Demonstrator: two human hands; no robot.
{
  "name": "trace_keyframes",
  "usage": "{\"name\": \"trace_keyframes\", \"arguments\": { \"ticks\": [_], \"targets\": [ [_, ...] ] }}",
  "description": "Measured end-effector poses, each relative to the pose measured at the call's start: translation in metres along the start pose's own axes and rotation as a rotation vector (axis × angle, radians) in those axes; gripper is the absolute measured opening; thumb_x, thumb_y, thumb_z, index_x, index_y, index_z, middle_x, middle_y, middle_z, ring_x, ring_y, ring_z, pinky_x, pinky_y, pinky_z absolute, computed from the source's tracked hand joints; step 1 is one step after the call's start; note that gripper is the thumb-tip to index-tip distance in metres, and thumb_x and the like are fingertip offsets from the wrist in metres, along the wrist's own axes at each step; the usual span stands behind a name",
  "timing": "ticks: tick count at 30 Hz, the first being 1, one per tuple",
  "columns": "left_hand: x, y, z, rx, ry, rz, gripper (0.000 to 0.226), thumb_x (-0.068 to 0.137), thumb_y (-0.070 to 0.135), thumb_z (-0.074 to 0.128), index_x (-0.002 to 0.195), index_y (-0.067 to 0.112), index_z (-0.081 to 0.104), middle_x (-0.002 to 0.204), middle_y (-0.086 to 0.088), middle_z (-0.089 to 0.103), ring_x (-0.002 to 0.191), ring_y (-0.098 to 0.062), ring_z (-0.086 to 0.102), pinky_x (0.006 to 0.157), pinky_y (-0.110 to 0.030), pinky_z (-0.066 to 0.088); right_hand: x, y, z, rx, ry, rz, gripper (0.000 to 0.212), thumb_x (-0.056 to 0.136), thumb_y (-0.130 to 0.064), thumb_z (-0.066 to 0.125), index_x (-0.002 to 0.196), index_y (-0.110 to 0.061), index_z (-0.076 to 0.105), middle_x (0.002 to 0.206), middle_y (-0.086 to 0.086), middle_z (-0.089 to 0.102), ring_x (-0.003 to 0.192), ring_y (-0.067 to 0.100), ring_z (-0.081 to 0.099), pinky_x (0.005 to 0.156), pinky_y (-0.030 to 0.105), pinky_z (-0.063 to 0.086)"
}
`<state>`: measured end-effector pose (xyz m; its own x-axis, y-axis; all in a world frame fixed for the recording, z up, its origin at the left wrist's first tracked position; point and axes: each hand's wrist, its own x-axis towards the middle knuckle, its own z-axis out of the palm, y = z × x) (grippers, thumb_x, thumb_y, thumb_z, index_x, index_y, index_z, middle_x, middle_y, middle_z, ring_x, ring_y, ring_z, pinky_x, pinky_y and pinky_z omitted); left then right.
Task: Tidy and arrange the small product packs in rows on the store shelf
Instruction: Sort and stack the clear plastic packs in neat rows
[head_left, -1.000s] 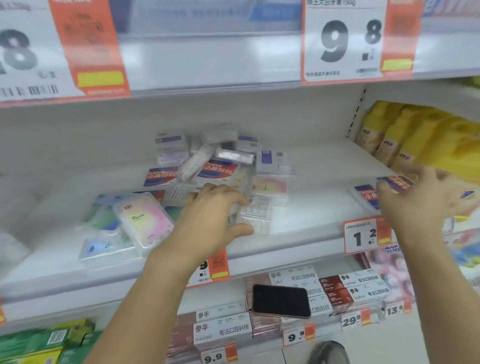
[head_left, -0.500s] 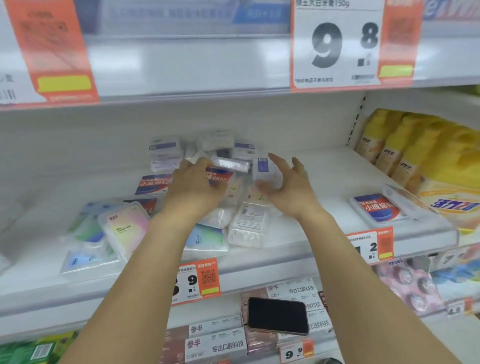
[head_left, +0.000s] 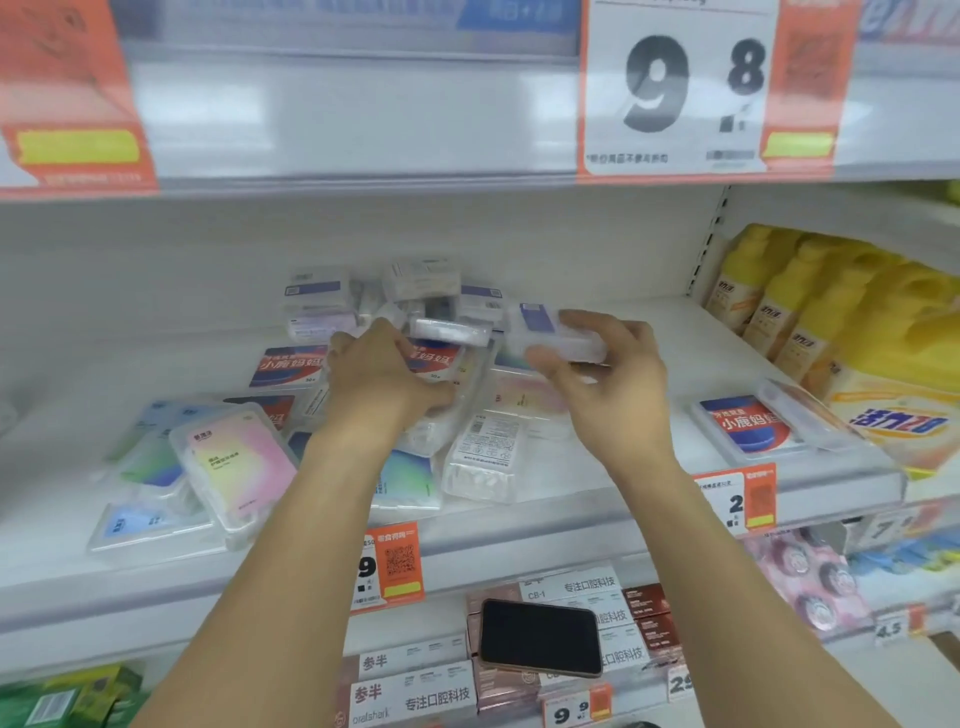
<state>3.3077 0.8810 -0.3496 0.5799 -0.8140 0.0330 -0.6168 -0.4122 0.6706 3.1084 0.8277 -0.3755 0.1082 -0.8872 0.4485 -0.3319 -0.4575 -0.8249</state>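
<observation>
Lifted since half a second ago, the clear plastic purple-labelled pack (head_left: 558, 338) sits pinched in the right hand (head_left: 608, 384), at two o'clock from the left hand (head_left: 382, 387), whose fingers curl into jumbled clear packs (head_left: 441, 415) on the white shelf (head_left: 649, 467).

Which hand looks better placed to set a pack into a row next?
The right hand, probably: it already holds a clear pack lifted off the pile, while the left hand rests down among the jumbled packs.
</observation>
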Motion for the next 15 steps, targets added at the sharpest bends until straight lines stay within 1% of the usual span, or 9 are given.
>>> {"name": "trace_keyframes", "arguments": {
  "ticks": [2, 4, 5, 6, 8, 9, 10, 13, 15],
  "targets": [
    [-0.006, 0.002, 0.000, -0.004, 0.007, -0.013, 0.064, 0.062, 0.038, 0.082, 0.116, 0.021, 0.052, 0.125, -0.011, 0.045, 0.123, -0.030, 0.041, 0.100, -0.038, 0.041, -0.004, -0.008, -0.007, 0.097, 0.066, 0.073, 0.037, 0.081, -0.062, 0.067, 0.108, -0.037, 0.065, 0.104, -0.007, 0.067, 0.088, 0.013, 0.070, 0.080, 0.033, 0.058],
    [-0.014, 0.005, -0.003, 0.002, 0.056, 0.019, 0.062, 0.063, 0.041, 0.080, 0.117, 0.022, 0.054, 0.116, -0.005, 0.050, 0.123, -0.029, 0.044, 0.103, -0.041, 0.040, -0.008, -0.013, -0.012, 0.121, 0.097, 0.103, 0.040, 0.084, -0.070, 0.055, 0.091, -0.031, 0.064, 0.078, 0.000, 0.072, 0.068, 0.016, 0.070, 0.070, 0.043, 0.059],
    [-0.017, 0.006, -0.005, -0.021, 0.094, 0.039, 0.059, 0.061, 0.040, 0.080, 0.113, 0.025, 0.056, 0.110, -0.001, 0.048, 0.120, -0.028, 0.047, 0.101, -0.038, 0.042, -0.011, -0.014, -0.014, 0.131, 0.095, 0.118, 0.048, 0.086, -0.070, 0.050, 0.084, -0.023, 0.064, 0.069, 0.005, 0.070, 0.060, 0.019, 0.068, 0.065, 0.044, 0.058],
    [-0.021, 0.006, -0.008, -0.067, 0.129, 0.063, 0.057, 0.059, 0.037, 0.080, 0.109, 0.027, 0.057, 0.109, 0.001, 0.043, 0.116, -0.025, 0.050, 0.095, -0.031, 0.045, -0.013, -0.015, -0.016, 0.150, 0.082, 0.142, 0.057, 0.089, -0.067, 0.047, 0.079, -0.014, 0.063, 0.062, 0.009, 0.067, 0.053, 0.021, 0.065, 0.059, 0.042, 0.057],
    [-0.032, 0.006, -0.014, -0.157, 0.167, 0.142, 0.057, 0.057, 0.028, 0.083, 0.108, 0.028, 0.057, 0.112, 0.004, 0.038, 0.102, -0.013, 0.050, 0.073, -0.008, 0.040, -0.017, -0.019, -0.020, 0.201, 0.032, 0.198, 0.063, 0.095, -0.058, 0.044, 0.077, -0.001, 0.063, 0.053, 0.013, 0.065, 0.044, 0.023, 0.061, 0.050, 0.034, 0.054],
    [-0.039, 0.007, -0.017, -0.193, 0.184, 0.190, 0.059, 0.057, 0.026, 0.084, 0.109, 0.028, 0.057, 0.114, 0.005, 0.041, 0.095, -0.007, 0.049, 0.066, -0.003, 0.035, -0.019, -0.020, -0.022, 0.223, 0.005, 0.219, 0.061, 0.097, -0.055, 0.044, 0.080, 0.000, 0.064, 0.053, 0.014, 0.065, 0.043, 0.024, 0.061, 0.048, 0.033, 0.054],
    [-0.046, 0.008, -0.020, -0.238, 0.208, 0.247, 0.060, 0.056, 0.027, 0.085, 0.109, 0.029, 0.057, 0.115, 0.006, 0.045, 0.090, -0.002, 0.049, 0.064, -0.002, 0.035, -0.020, -0.022, -0.024, 0.237, -0.014, 0.235, 0.057, 0.098, -0.053, 0.045, 0.084, -0.002, 0.065, 0.055, 0.014, 0.067, 0.044, 0.026, 0.062, 0.049, 0.034, 0.055],
    [-0.065, 0.021, -0.022, -0.314, 0.271, 0.489, 0.054, 0.058, 0.031, 0.086, 0.105, 0.028, 0.061, 0.113, 0.006, 0.049, 0.091, 0.016, 0.050, 0.073, 0.000, 0.039, -0.020, -0.027, -0.033, 0.267, 0.005, 0.266, 0.037, 0.100, -0.048, 0.048, 0.097, -0.014, 0.062, 0.066, 0.011, 0.073, 0.051, 0.029, 0.068, 0.051, 0.038, 0.058],
    [-0.071, 0.029, -0.012, -0.311, 0.254, 0.576, 0.049, 0.059, 0.035, 0.087, 0.102, 0.027, 0.063, 0.113, 0.005, 0.049, 0.096, 0.016, 0.049, 0.080, -0.001, 0.040, -0.018, -0.027, -0.044, 0.286, 0.070, 0.291, 0.032, 0.101, -0.045, 0.050, 0.106, -0.015, 0.059, 0.070, 0.007, 0.075, 0.053, 0.028, 0.069, 0.052, 0.037, 0.059]
  ]
}}
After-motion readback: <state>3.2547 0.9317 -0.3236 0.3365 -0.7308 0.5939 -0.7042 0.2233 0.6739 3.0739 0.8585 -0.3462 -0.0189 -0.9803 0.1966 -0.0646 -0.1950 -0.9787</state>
